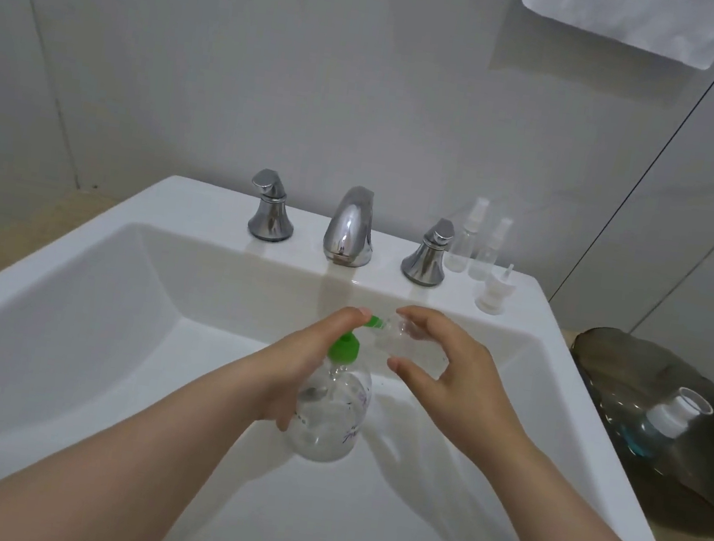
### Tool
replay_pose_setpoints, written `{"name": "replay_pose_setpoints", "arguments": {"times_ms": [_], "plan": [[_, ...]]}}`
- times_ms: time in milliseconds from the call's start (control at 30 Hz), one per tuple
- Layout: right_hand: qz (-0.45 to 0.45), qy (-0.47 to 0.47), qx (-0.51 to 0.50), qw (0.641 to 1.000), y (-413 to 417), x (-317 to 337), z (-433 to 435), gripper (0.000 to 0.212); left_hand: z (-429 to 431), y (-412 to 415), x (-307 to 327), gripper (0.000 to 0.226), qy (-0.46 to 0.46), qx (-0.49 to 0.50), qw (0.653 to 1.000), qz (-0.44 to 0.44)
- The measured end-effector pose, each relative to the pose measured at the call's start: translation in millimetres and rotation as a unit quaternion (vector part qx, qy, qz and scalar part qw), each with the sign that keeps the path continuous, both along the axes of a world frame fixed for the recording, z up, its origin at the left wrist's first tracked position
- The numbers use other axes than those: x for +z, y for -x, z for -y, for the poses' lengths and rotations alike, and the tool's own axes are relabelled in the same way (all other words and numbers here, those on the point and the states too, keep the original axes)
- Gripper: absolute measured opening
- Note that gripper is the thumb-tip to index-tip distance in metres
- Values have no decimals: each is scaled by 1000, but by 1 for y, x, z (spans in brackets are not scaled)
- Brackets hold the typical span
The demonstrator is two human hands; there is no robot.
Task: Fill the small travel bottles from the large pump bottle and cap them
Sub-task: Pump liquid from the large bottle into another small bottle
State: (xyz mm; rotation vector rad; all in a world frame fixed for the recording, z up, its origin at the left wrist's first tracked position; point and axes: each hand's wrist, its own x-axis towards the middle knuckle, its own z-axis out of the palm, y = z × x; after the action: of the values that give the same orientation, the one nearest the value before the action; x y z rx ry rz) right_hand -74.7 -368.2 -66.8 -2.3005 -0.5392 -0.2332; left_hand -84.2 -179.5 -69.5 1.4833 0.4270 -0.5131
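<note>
We are filling: left hand [301, 359] grips the pump bottle [331, 422] in the sink [63, 321], and right hand [464, 377] pinches the travel bottle [415, 347] against its nozzle, at two o'clock. Next, we judge, comes steady pumping, then the cap [495, 292].

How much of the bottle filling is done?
Two spray bottles stand capped on the sink ledge; whether they are full is unclear. The left hand presses the green pump of the large bottle while the right hand holds a small bottle at its nozzle. A loose cap waits on the ledge.
</note>
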Motion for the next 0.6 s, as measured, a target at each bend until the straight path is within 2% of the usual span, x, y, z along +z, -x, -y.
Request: {"name": "replay_pose_setpoints", "arguments": {"times_ms": [133,400,533,600], "plan": [[-13,-25,6,1000,-2,0,2,47,-2,-2,-3,80,-11,-23,1000,14],[-52,-41,20,998,-2,-3,0,44,-2,0,1,64,-3,-11,1000,19],[-54,-48,24,997,-2,-2,0,43,0,3,4,65,-11,-14,1000,23],[-54,-50,25,997,-1,0,1,44,1,4,5,74,-12,-20,999,23]]}}
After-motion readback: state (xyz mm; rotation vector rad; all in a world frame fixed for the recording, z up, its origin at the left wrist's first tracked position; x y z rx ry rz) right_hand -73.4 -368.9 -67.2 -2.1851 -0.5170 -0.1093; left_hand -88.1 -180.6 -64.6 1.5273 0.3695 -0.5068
